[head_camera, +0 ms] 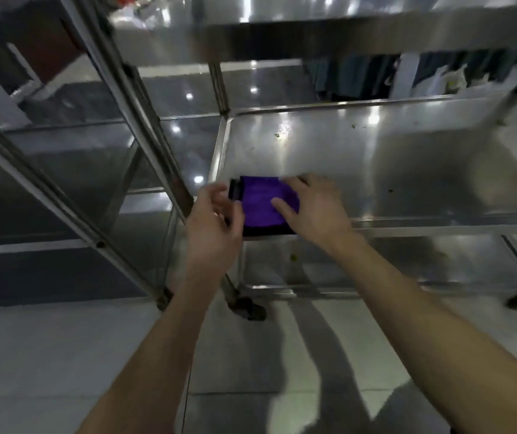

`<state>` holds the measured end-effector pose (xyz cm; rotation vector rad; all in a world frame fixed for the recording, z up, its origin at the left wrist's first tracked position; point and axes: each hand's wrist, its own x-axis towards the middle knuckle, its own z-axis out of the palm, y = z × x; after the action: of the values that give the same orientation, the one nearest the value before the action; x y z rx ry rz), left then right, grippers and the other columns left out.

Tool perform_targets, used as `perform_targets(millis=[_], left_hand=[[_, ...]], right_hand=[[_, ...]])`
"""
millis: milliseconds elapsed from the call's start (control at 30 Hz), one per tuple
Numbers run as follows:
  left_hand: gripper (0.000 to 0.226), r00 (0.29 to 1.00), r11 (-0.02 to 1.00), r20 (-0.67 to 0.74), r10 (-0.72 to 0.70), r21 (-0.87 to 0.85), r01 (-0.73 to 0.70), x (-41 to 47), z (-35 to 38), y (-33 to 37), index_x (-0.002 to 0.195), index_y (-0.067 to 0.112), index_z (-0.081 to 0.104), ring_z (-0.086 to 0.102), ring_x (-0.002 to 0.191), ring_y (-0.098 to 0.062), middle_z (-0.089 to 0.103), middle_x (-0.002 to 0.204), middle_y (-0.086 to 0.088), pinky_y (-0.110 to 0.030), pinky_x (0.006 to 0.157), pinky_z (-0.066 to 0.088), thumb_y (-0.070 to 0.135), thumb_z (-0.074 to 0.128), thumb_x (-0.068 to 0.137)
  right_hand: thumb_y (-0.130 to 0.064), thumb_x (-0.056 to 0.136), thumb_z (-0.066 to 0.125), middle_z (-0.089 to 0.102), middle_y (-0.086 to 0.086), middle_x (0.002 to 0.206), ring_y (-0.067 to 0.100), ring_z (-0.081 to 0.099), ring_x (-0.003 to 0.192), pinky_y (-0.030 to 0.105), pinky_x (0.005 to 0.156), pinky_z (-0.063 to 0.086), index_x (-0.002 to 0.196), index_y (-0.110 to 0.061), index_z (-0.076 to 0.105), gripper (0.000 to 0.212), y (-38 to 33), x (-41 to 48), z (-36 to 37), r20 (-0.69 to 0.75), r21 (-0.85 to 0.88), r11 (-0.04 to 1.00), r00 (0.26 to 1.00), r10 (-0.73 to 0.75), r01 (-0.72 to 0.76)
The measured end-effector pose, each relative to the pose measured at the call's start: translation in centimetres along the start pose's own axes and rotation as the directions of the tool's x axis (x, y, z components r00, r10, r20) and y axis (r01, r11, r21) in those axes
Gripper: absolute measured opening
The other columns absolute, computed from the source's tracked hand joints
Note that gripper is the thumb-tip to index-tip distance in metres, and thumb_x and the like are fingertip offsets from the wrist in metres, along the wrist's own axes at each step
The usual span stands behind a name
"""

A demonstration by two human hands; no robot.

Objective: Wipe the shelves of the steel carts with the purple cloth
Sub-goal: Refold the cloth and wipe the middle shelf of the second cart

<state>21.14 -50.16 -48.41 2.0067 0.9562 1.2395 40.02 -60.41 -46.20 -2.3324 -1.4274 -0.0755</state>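
Note:
A folded purple cloth [258,203] with a dark edge lies at the front left corner of the middle shelf [407,158] of a steel cart. My right hand [310,206] lies flat on the cloth's right part, fingers straight and pressing down. My left hand [216,219] hovers at the cloth's left edge with loosely curled fingers; the frame is blurred and I cannot tell whether it touches the cloth. The shelf carries small brown and yellow specks toward the back and right.
The cart has a top shelf [313,32] overhead and a bottom shelf [391,264] below, on black castors [250,308]. A second steel cart [78,183] stands close on the left. Pale floor tiles [63,355] lie in front.

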Motion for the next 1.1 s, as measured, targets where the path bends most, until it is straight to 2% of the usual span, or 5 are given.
perform_targets(millis=[133,233,400,700,1100], left_hand=[[0.046,0.911,0.999,-0.411,0.014,-0.023,-0.025,-1.5,-2.0,-2.3,0.117,0.029,0.051,0.058,0.085,-0.003,0.054,0.097,0.017,-0.023,0.079,0.048,0.05,0.081,0.089],[0.063,0.961,0.985,-0.245,-0.129,-0.145,0.095,2.1,-2.7,-1.8,0.128,0.025,0.052,0.063,0.1,-0.009,0.061,0.115,0.004,-0.034,0.085,0.059,0.053,0.087,0.084],[0.064,0.921,0.897,-0.191,-0.341,-0.359,0.258,5.2,-1.6,-1.4,0.083,-0.009,0.058,0.064,0.068,-0.049,0.06,0.076,-0.034,-0.059,0.062,0.058,0.053,0.071,0.092],[0.051,0.923,0.896,-0.251,-0.292,-0.408,0.173,5.2,-0.5,-2.4,0.074,-0.009,0.046,0.051,0.054,-0.043,0.047,0.065,-0.034,-0.053,0.051,0.048,0.03,0.068,0.097],[0.036,0.901,0.92,-0.328,-0.283,-0.36,0.158,5.4,-0.3,-2.2,0.071,0.014,0.051,0.058,0.063,-0.051,0.055,0.068,-0.031,-0.061,0.059,0.054,0.04,0.069,0.089]], right_hand=[[-0.079,0.098,0.036,0.05,0.004,0.159,0.03,0.034,0.153,0.069,0.126,0.008,0.155,-0.041,0.048,0.07,-1.3,0.7,1.7,0.044,-0.146,0.987,0.997,-0.061,0.067],[-0.086,0.096,0.016,0.025,0.008,0.173,0.037,0.017,0.16,0.075,0.123,0.0,0.162,-0.051,0.027,0.076,-2.0,1.9,1.6,0.183,-0.199,0.978,0.983,-0.031,0.068],[-0.081,0.099,0.002,-0.004,0.008,0.178,0.039,-0.008,0.163,0.076,0.121,-0.007,0.163,-0.058,0.003,0.068,-3.0,0.4,4.1,0.302,-0.155,0.987,0.953,0.014,0.034],[-0.109,0.066,-0.005,-0.01,0.003,0.178,0.038,-0.013,0.162,0.079,0.115,-0.017,0.158,-0.066,0.001,0.101,-3.4,6.2,6.9,0.318,-0.159,0.987,0.948,0.029,0.024],[-0.091,0.089,0.013,-0.009,0.005,0.178,0.04,-0.017,0.161,0.081,0.113,-0.019,0.163,-0.058,0.008,0.081,-5.1,14.3,8.7,0.382,-0.146,0.989,0.921,0.071,-0.016]])
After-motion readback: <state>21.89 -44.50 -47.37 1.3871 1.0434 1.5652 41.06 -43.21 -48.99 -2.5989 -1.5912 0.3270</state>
